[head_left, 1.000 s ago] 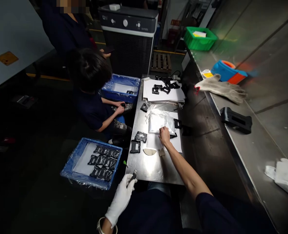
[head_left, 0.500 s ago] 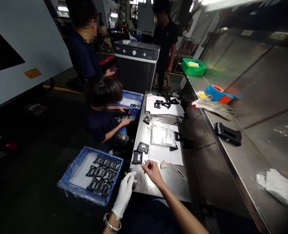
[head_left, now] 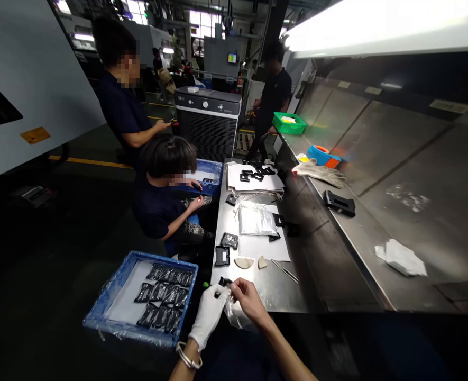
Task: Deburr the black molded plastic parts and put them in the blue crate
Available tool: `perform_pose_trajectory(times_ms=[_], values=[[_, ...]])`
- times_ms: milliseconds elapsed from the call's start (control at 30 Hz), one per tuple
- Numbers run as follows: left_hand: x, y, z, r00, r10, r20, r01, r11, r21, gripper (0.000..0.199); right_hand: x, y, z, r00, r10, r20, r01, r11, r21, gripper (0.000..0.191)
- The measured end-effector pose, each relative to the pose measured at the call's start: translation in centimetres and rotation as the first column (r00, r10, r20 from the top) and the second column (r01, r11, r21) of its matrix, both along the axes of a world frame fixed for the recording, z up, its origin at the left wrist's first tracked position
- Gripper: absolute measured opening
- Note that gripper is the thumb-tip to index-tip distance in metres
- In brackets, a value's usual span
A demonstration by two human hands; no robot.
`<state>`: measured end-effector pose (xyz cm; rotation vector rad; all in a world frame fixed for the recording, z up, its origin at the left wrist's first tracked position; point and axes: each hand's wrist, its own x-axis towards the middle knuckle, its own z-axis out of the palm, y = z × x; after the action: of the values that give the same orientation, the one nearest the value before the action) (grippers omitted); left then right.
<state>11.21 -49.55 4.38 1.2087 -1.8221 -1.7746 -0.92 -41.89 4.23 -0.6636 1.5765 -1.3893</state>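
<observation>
By the near left corner of the metal table (head_left: pixel 271 291), a small black part (head_left: pixel 225 281) is sticking out of the left hand (head_left: pixel 209 312). Just under and beside it, a clear bag (head_left: pixel 237 316) is hanging between the two hands, near the table's front edge. To the right of the hands, shiny bare metal is leaving lots of room. On the left, a dark gap is lying between the table and the blue crate (head_left: pixel 130 332).

The left hand is wearing a white glove, and its curled fingers are gripping the black part. The right hand (head_left: pixel 250 301) is bare, bending in from the right, and its thumb and finger are pinching the bag. The part's free end is poking up past the glove, away from the worker; the glove is hiding the rest, so I am not able to tell its long way.

Farther up the table, a half-round piece (head_left: pixel 244 263) and a little wedge (head_left: pixel 262 262) are lying side by side. Next to the wedge, tweezers (head_left: pixel 285 271) are slanting toward the front. Inside the crate, wrapped black parts (head_left: pixel 164 291) are sitting in rows.
</observation>
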Motion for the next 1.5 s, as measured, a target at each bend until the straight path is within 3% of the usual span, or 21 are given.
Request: perform_pose_trajectory(times_ms=[233, 433, 633, 800, 900, 1067, 1167, 1267, 1367, 1500], values=[[2.2, -0.3, 0.0, 0.997, 0.022, 0.078, -0.009, 0.987, -0.162, 0.030, 1.4, -0.3, 1.1, 0.997, 0.034, -0.067, -0.035, 0.999, -0.023, 0.043], [2.8, -1.0, 0.3, 0.985, 0.075, 0.154, -0.035, 0.969, -0.246, 0.010, 3.1, -1.4, 3.5, 0.979, 0.170, -0.111, -0.176, 0.984, -0.042, 0.042], [3.1, -4.2, 0.2, 0.964, 0.228, 0.138, -0.190, 0.951, -0.245, 0.024, 2.5, -1.1, 4.0, 0.950, 0.310, -0.031, -0.311, 0.947, -0.079, 0.046], [2.7, -4.7, 0.3, 0.963, 0.240, 0.125, -0.203, 0.947, -0.251, 0.025, 2.0, -0.8, 4.1, 0.944, 0.330, 0.010, -0.329, 0.943, -0.049, 0.036], [2.8, -4.2, 0.2, 0.980, 0.181, 0.086, -0.160, 0.965, -0.207, 0.022, 1.7, -1.1, 3.6, 0.962, 0.252, -0.104, -0.248, 0.967, 0.053, 0.031], [4.8, -2.8, 0.9, 0.994, 0.100, -0.032, -0.104, 0.985, -0.138, 0.022, -0.2, -1.7, 1.2, 0.975, -0.036, -0.220, 0.061, 0.992, 0.107, 0.026], [6.2, -1.1, 2.0, 0.986, 0.078, -0.147, -0.097, 0.987, -0.125, 0.014, -0.5, -1.9, 0.2, 0.975, -0.065, -0.214, 0.088, 0.991, 0.098, 0.029], [6.9, 0.4, 2.8, 0.974, -0.035, -0.226, 0.006, 0.992, -0.128, 0.012, 0.2, -2.0, 0.2, 0.984, -0.033, -0.177, 0.046, 0.996, 0.070, 0.033], [7.0, 0.8, 2.7, 0.987, -0.143, -0.077, 0.116, 0.953, -0.280, 0.011, 0.9, -2.0, 0.6, 0.989, -0.020, -0.148, 0.027, 0.999, 0.045, 0.036], [6.9, 0.6, 2.4, 0.951, -0.228, 0.210, 0.303, 0.825, -0.477, 0.017, 1.3, -1.8, 1.0, 0.987, -0.003, -0.158, 0.007, 1.000, 0.025, 0.036]])
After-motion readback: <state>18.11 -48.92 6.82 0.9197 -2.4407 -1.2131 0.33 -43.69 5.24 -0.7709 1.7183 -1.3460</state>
